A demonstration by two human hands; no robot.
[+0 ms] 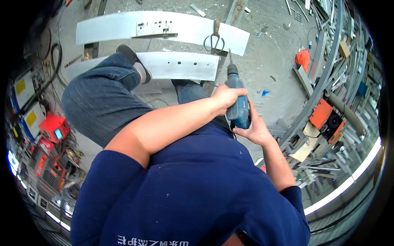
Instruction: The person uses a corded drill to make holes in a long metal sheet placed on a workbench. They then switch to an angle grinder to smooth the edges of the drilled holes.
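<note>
Power drill pointing away, left hand curling closed round body near chuck, right hand cupping rear; holed aluminium-like plate lying crosswise, ahead-left of hands.

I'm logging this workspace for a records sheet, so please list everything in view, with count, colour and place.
power drill: 1, blue, in both hands
flat metal strips: 2, silver, crosswise ahead
slotted metal plate: 1, silver, on the far strip
scissors: 1, dark, at the far strip's right part
orange bag: 1, orange, floor at right
metal lengths: many, grey, right side
machine with screen: 1, red, left side
small distant clutter: uncountable, mixed, both sides
jeans: 1 pair, blue, left and centre
shirt: 1, navy, lower centre
left hand: 1, bare, on the drill
right hand: 1, bare, on the drill
</note>
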